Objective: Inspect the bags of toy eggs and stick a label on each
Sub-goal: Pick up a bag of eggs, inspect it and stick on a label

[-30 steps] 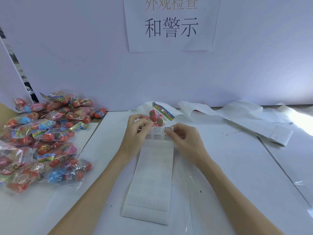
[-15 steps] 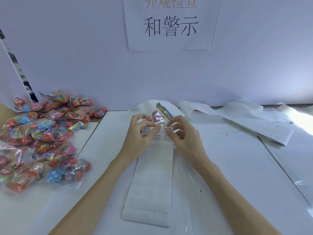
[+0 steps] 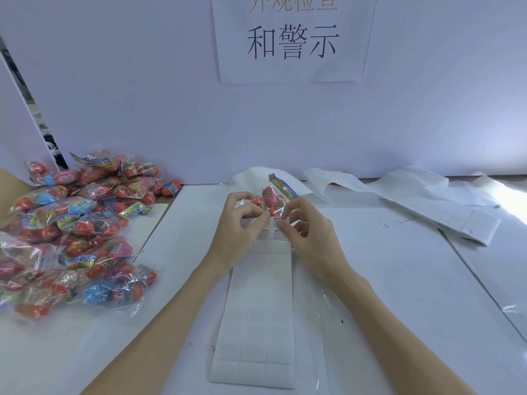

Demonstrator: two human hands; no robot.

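Head view: a clear plastic bag of red toy eggs with a multicoloured header card [image 3: 271, 196] is held above the far end of a long white label backing strip [image 3: 258, 315], which lies flat on the white table [image 3: 399, 280] and runs toward the viewer. The left hand [image 3: 238, 229] has its fingers [image 3: 251, 205] curled onto the bag's near left edge, thumb and forefinger pinched together on the plastic. The right hand [image 3: 309, 230] has thumb and forefinger closed in a pinch at the bag's lower right edge, just above white warning labels with black print [image 3: 269, 228] at the strip's far end; whether it grips a label or only the bag cannot be told. The remaining right fingers are loosely bent. A heap of similar clear bags of red and blue toy eggs [image 3: 71, 223] sits on the table at left, well apart from the hands. Loose white paper strips [image 3: 413, 201] lie at far right. A white paper sign with black characters [image 3: 293, 38] hangs on the wall.
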